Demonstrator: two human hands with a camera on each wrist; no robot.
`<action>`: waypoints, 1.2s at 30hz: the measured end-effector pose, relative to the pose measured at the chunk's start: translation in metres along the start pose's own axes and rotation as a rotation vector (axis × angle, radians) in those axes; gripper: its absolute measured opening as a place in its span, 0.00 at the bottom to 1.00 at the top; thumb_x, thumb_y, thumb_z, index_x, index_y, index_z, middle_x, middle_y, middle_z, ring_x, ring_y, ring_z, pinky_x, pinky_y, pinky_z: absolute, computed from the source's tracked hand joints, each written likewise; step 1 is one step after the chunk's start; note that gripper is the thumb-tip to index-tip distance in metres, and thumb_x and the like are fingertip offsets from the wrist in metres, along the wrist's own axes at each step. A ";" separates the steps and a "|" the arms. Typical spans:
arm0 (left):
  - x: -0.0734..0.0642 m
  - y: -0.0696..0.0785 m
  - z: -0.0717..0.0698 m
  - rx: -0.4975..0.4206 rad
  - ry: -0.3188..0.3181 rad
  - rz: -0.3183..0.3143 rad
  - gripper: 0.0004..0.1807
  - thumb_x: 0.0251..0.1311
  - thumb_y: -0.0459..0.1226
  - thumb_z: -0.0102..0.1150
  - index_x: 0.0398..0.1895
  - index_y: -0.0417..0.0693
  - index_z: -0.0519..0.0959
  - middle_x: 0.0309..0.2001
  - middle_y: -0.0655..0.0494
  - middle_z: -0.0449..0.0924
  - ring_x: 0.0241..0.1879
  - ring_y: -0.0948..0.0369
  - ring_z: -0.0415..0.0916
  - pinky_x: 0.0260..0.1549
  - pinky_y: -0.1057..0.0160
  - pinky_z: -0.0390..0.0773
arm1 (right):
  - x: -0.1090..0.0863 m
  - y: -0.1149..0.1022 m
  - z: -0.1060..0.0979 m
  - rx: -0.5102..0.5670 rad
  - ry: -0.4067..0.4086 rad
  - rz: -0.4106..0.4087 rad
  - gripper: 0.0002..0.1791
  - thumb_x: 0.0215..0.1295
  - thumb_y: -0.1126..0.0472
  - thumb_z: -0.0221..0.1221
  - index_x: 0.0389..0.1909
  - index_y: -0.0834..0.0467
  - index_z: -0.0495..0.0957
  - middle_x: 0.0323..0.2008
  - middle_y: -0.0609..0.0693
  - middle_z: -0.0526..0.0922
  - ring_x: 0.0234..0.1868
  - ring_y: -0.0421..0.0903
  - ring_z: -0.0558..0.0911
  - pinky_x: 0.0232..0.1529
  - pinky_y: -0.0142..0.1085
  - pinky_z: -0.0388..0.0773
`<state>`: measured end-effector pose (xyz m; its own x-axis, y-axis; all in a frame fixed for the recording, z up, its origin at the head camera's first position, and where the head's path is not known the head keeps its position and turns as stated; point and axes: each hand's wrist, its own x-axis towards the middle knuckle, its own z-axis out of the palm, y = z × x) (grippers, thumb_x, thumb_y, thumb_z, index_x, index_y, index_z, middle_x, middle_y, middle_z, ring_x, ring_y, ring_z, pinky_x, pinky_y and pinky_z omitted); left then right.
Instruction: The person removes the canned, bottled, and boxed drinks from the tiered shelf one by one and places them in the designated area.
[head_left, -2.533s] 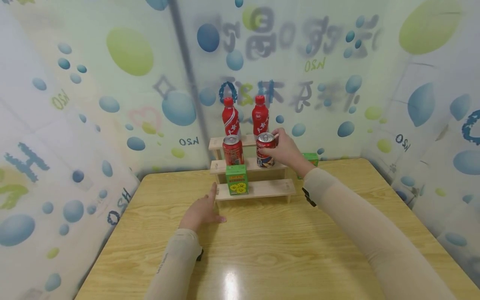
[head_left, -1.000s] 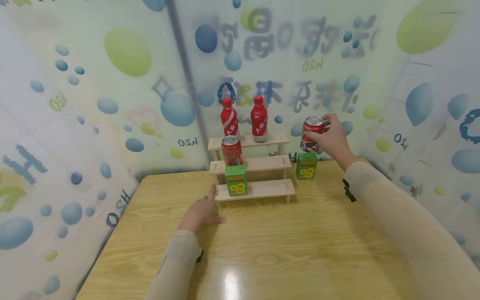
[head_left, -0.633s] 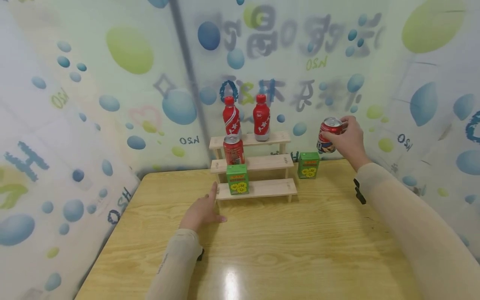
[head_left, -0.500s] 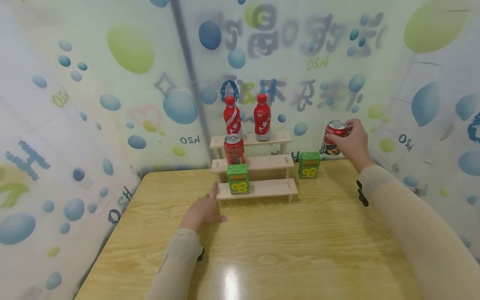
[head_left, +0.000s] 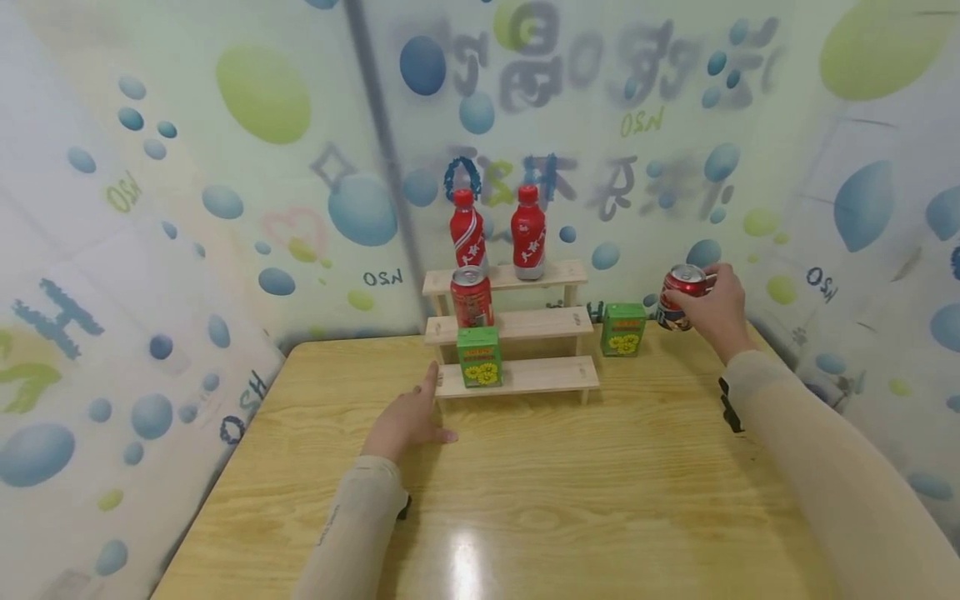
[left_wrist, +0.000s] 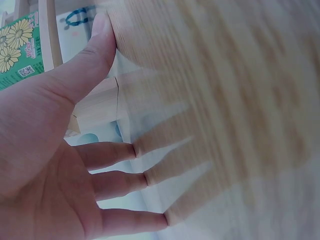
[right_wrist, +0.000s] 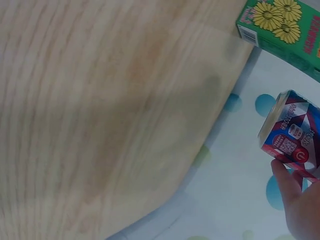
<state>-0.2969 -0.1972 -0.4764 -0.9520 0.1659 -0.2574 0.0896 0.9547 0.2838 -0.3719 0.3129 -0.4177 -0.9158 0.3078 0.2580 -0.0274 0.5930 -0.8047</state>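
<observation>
My right hand (head_left: 718,307) grips a red and dark-blue drink can (head_left: 678,310) in the air above the table's back right. The can's printed side (right_wrist: 296,132) faces the right wrist view, its bottom above the wood. A green drink carton (head_left: 622,329) with yellow flowers stands on the table just left of it. My left hand (head_left: 408,423), fingers extended, rests on the table at the left end of the wooden three-step shelf (head_left: 543,375). In the left wrist view, the fingertips (left_wrist: 159,220) meet the tabletop beside a shelf leg (left_wrist: 97,102).
Two red bottles (head_left: 529,237) stand on the shelf's top step. Another red can (head_left: 472,302) is on the left of the middle step, and a green carton (head_left: 480,358) on the bottom step. A patterned curtain (head_left: 300,208) rises behind the wooden table (head_left: 555,500).
My right hand has lifted the can off the middle step, carried it right past the green carton and lowered it toward the table. The left hand has stayed by the shelf.
</observation>
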 end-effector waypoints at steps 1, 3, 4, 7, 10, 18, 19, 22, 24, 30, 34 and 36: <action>0.000 0.000 0.000 0.001 0.001 -0.001 0.76 0.54 0.59 0.78 0.88 0.53 0.28 0.79 0.27 0.62 0.75 0.31 0.68 0.75 0.36 0.70 | -0.001 0.002 0.001 0.003 -0.001 0.001 0.45 0.69 0.40 0.66 0.72 0.65 0.59 0.67 0.70 0.68 0.65 0.64 0.72 0.61 0.61 0.82; -0.001 0.001 -0.001 0.003 0.002 0.000 0.76 0.54 0.59 0.78 0.88 0.53 0.28 0.79 0.27 0.62 0.75 0.31 0.68 0.75 0.36 0.71 | -0.002 0.007 0.003 0.000 -0.006 0.010 0.46 0.70 0.40 0.66 0.73 0.66 0.59 0.67 0.70 0.68 0.65 0.65 0.72 0.61 0.61 0.81; -0.001 0.001 -0.001 0.004 0.003 0.001 0.76 0.54 0.59 0.78 0.88 0.52 0.28 0.79 0.27 0.62 0.74 0.31 0.68 0.75 0.36 0.71 | -0.002 0.009 0.004 -0.003 -0.011 0.016 0.46 0.70 0.40 0.66 0.73 0.66 0.58 0.67 0.71 0.67 0.65 0.65 0.72 0.62 0.62 0.81; -0.003 0.001 -0.002 0.001 0.004 -0.003 0.76 0.54 0.59 0.78 0.88 0.53 0.28 0.79 0.27 0.61 0.75 0.31 0.68 0.75 0.36 0.71 | -0.004 0.015 0.006 0.000 -0.029 0.036 0.47 0.69 0.39 0.66 0.74 0.66 0.57 0.68 0.72 0.66 0.66 0.66 0.72 0.62 0.61 0.82; -0.003 0.001 -0.001 -0.001 0.006 0.001 0.76 0.54 0.59 0.78 0.88 0.52 0.28 0.79 0.26 0.60 0.75 0.30 0.68 0.75 0.35 0.71 | -0.006 0.022 0.008 0.004 -0.042 0.046 0.48 0.69 0.39 0.66 0.74 0.67 0.57 0.68 0.72 0.66 0.66 0.67 0.72 0.62 0.62 0.82; -0.004 0.002 0.000 -0.015 0.006 -0.001 0.76 0.54 0.59 0.78 0.88 0.52 0.29 0.79 0.26 0.61 0.75 0.30 0.67 0.76 0.36 0.70 | -0.011 0.035 0.015 -0.017 -0.056 0.058 0.48 0.70 0.40 0.65 0.74 0.69 0.57 0.68 0.74 0.66 0.67 0.68 0.72 0.64 0.63 0.81; -0.004 0.002 -0.001 -0.016 0.007 0.000 0.75 0.54 0.59 0.78 0.88 0.52 0.30 0.79 0.26 0.61 0.75 0.30 0.67 0.76 0.36 0.70 | -0.011 0.036 0.015 -0.017 -0.059 0.059 0.48 0.71 0.40 0.65 0.74 0.70 0.57 0.68 0.75 0.66 0.67 0.69 0.72 0.64 0.63 0.80; -0.004 0.002 0.000 -0.008 0.010 0.003 0.75 0.54 0.59 0.78 0.88 0.52 0.30 0.78 0.26 0.62 0.75 0.31 0.67 0.76 0.36 0.70 | -0.012 0.037 0.016 -0.017 -0.063 0.069 0.48 0.71 0.40 0.64 0.75 0.70 0.57 0.68 0.75 0.66 0.69 0.70 0.71 0.66 0.65 0.79; -0.005 0.003 0.000 -0.004 0.009 0.003 0.75 0.54 0.59 0.78 0.88 0.52 0.30 0.78 0.26 0.62 0.75 0.31 0.67 0.75 0.37 0.71 | -0.013 0.039 0.017 -0.017 -0.064 0.073 0.48 0.72 0.39 0.64 0.75 0.70 0.56 0.68 0.75 0.66 0.69 0.70 0.71 0.66 0.66 0.79; -0.006 0.004 0.000 -0.006 0.005 0.002 0.76 0.54 0.59 0.78 0.88 0.52 0.29 0.79 0.26 0.61 0.75 0.30 0.67 0.75 0.36 0.72 | -0.015 0.044 0.020 -0.014 -0.069 0.071 0.49 0.72 0.40 0.64 0.75 0.70 0.56 0.68 0.75 0.65 0.68 0.70 0.71 0.65 0.66 0.79; -0.004 0.002 0.001 -0.002 0.011 0.004 0.76 0.54 0.59 0.78 0.88 0.52 0.29 0.79 0.26 0.60 0.75 0.30 0.66 0.75 0.36 0.71 | -0.014 0.046 0.021 -0.022 -0.078 0.073 0.50 0.71 0.39 0.65 0.75 0.70 0.55 0.68 0.76 0.65 0.69 0.71 0.71 0.66 0.66 0.78; -0.003 0.000 0.002 0.001 0.013 -0.001 0.76 0.54 0.60 0.78 0.88 0.53 0.29 0.79 0.26 0.60 0.75 0.30 0.66 0.75 0.36 0.71 | -0.012 0.047 0.021 -0.032 -0.091 0.078 0.50 0.70 0.39 0.65 0.75 0.70 0.54 0.69 0.76 0.64 0.69 0.72 0.71 0.66 0.66 0.78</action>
<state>-0.2930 -0.1971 -0.4770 -0.9559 0.1611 -0.2454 0.0886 0.9553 0.2821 -0.3702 0.3210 -0.4696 -0.9474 0.2857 0.1444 0.0569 0.5942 -0.8023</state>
